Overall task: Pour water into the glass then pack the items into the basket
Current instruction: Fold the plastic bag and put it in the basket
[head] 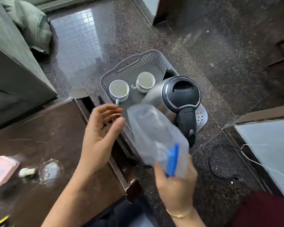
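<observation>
Writing: none legible on any item.

Basket: grey plastic, perforated walls, standing on the floor at 12 o'clock from the hands. Contents: two white ceramic cups, one at the basket's 9 o'clock with its handle toward the viewer, the other near centre; an electric kettle, steel body with black lid and handle, leaning at the basket's 3 o'clock.

Water bottle: clear plastic, blue cap, motion-blurred, tilted over the basket's near edge with the cap end toward the viewer.

Right hand: clamped round the bottle's cap end; thin bracelet on the wrist.

Left hand: fingers spread and loosely curled, holding nothing, at 9 o'clock of the bottle.

Bench: dark brown, scratched, at 8 o'clock; carries a pink-lidded box and a small white object.

Floor: dark speckled polished stone; black kettle base with cord at 4 o'clock.
</observation>
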The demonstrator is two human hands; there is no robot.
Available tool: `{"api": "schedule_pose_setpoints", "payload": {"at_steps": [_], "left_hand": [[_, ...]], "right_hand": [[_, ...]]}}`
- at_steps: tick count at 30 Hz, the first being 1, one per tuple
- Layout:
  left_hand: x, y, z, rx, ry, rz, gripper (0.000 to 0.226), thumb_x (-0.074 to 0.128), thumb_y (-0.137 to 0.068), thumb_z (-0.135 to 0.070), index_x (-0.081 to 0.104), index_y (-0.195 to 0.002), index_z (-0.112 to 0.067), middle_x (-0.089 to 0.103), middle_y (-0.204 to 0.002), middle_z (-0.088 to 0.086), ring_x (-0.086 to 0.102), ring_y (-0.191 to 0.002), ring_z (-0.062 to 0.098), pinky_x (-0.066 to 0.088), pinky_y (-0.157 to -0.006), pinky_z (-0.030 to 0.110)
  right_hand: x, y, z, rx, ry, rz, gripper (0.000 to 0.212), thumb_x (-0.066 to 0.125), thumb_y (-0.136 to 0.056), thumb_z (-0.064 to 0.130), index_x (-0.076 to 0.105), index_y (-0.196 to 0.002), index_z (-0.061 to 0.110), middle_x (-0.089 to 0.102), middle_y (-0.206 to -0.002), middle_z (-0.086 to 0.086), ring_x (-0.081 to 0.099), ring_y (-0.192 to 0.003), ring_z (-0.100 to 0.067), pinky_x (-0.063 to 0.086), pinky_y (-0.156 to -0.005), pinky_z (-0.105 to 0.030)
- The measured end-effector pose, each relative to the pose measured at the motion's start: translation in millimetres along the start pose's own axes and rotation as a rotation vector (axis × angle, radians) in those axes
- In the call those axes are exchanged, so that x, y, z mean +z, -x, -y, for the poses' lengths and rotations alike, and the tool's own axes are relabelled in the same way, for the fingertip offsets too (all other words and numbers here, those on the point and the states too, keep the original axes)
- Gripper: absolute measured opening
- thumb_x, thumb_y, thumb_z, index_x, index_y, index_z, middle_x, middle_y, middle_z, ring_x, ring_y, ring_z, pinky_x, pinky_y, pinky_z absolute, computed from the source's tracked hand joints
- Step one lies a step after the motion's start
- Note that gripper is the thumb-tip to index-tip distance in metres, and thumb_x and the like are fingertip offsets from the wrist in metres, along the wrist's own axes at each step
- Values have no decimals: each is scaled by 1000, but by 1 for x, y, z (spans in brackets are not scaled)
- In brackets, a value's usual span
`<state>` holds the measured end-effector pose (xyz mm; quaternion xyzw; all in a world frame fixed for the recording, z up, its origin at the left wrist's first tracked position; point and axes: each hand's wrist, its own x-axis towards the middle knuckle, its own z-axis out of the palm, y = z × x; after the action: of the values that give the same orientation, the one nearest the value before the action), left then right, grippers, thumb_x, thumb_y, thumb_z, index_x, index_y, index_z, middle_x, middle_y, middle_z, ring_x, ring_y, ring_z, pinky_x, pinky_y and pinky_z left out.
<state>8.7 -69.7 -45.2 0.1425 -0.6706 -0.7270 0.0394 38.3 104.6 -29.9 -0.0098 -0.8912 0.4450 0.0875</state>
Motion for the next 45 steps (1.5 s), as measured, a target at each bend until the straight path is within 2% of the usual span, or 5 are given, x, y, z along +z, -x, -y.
{"api": "schedule_pose_setpoints", "payload": {"at_steps": [4,9,20,33,45], "left_hand": [[21,-16,16,9,-355,317,41,69,-82,-30,54,-120,-30,63,-118,-15,58,-115,3,47,-102,40],[58,-12,34,-9,-245,344,68,62,-89,-21,28,-147,-24,36,-150,-12,35,-139,9,37,-112,38],[63,-7,71,133,-938,408,125,73,-77,-8,-29,-141,-43,5,-162,-4,15,-147,26,16,-119,34],[59,-3,71,91,-618,273,78,47,-93,2,16,-148,-43,31,-155,-3,28,-144,13,21,-117,22],[46,9,66,-21,-324,-266,43,39,-94,2,48,-132,-14,55,-133,0,48,-124,4,35,-105,16]], "right_hand": [[-45,-25,-3,446,-290,-25,87,61,-22,92,55,-84,31,54,-90,4,60,-85,3,49,-81,-11],[-15,-16,-15,261,-311,-5,68,80,-68,1,63,-92,62,54,-129,-14,63,-104,-18,54,-90,-30],[2,-41,-74,91,-344,-375,44,69,-67,-3,75,-85,36,63,-111,23,60,-104,5,50,-86,-16],[-15,-35,-50,-161,76,-313,37,69,-80,-2,64,-99,31,42,-135,-17,32,-133,-48,34,-107,-59],[89,-53,-49,-150,835,428,37,42,-80,5,53,-114,8,65,-99,-11,62,-93,-33,51,-67,-37]]}}
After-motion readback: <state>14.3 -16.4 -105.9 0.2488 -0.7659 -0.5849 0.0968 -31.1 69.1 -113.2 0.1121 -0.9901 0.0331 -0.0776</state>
